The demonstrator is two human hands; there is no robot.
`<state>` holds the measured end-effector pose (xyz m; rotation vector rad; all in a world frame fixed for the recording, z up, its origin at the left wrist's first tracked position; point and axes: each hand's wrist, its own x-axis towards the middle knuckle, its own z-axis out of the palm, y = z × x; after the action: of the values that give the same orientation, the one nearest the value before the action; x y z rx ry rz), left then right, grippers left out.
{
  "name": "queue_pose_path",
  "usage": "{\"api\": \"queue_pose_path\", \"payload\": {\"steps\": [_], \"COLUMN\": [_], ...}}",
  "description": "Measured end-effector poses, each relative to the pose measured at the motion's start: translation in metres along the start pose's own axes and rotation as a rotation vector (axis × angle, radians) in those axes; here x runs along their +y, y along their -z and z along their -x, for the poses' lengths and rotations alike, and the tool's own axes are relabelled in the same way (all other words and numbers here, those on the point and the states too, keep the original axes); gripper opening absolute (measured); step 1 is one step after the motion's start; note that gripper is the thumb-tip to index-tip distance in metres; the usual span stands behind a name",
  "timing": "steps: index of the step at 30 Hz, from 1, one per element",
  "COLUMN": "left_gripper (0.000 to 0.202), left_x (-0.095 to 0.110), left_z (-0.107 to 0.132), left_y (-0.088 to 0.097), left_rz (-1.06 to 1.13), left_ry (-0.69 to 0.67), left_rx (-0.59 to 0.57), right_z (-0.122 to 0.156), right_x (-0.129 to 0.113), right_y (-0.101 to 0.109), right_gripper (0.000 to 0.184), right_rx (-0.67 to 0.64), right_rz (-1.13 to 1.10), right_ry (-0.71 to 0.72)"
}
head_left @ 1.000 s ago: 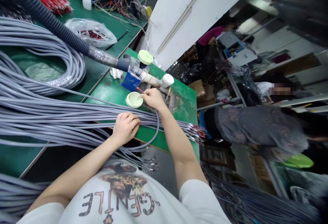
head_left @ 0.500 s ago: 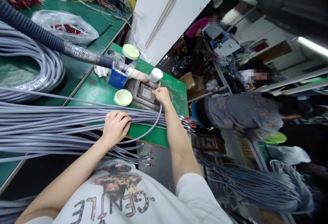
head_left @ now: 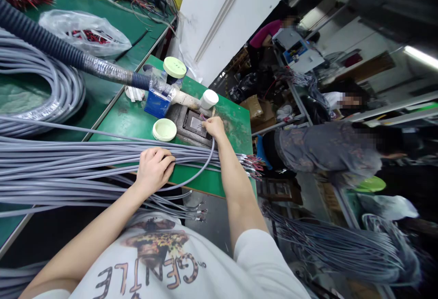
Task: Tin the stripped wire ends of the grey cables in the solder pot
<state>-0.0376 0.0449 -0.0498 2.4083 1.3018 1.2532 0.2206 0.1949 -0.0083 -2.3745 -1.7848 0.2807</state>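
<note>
Right hand (head_left: 215,127), yours: thumb and fingers pinching one grey cable (head_left: 205,170) near its end. Thin wires (head_left: 203,116) fan from that end over a silver plate (head_left: 195,124), at nine o'clock from the hand; whether their tips touch it cannot be told. Below your grip the cable leaves at six o'clock and curves round toward eight, past your left hand.

Left hand (head_left: 153,170), yours: at eight o'clock from your right, palm down on a bundle of grey cables (head_left: 102,150), fingers close together and bent. Whether they grip or only rest cannot be told. Bundle's wire ends (head_left: 252,166), reddish and pale: at four o'clock from your right hand.

Also around your right hand: white cup (head_left: 209,100), near, just short of twelve; pale green dish (head_left: 164,137), at nine, beyond the plate; blue box (head_left: 157,104), toward ten; pale green lid (head_left: 174,67), between ten and eleven; ribbed hose (head_left: 66,52), partly wrapped in silver tape, coming in from ten; green table (head_left: 236,126), beneath these.
</note>
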Motion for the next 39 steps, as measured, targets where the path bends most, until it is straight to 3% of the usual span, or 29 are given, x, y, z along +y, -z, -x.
{"api": "queue_pose_path", "payload": {"steps": [8, 12, 15, 20, 25, 33, 39], "left_gripper": [0.010, 0.010, 0.010, 0.011, 0.012, 0.013, 0.011], "left_x": [-0.001, 0.000, 0.000, -0.001, -0.002, -0.003, -0.002], "left_z": [0.000, 0.001, 0.001, 0.001, 0.002, 0.004, 0.003], "left_y": [-0.001, -0.001, -0.001, -0.001, 0.000, -0.002, 0.001], "left_rz": [0.008, 0.015, 0.017, 0.012, 0.036, 0.047, 0.029], "left_ry": [0.004, -0.001, -0.002, -0.002, 0.004, 0.014, 0.005], "left_rx": [0.004, 0.008, 0.001, -0.012, -0.023, -0.026, -0.009], "right_z": [0.007, 0.031, 0.050, 0.064, 0.062, 0.057, 0.056], "right_x": [-0.003, -0.020, -0.045, -0.090, -0.115, -0.124, -0.109], "right_y": [0.012, 0.033, 0.041, 0.029, 0.009, -0.009, 0.013], "right_gripper": [0.025, 0.032, 0.031, 0.030, 0.025, 0.024, 0.028], "right_rx": [0.034, 0.048, -0.035, -0.155, -0.204, -0.197, -0.123], "right_rz": [-0.043, -0.219, -0.305, -0.262, -0.090, 0.111, 0.014], "right_ry": [0.031, 0.197, 0.324, 0.468, 0.483, 0.458, 0.460]}}
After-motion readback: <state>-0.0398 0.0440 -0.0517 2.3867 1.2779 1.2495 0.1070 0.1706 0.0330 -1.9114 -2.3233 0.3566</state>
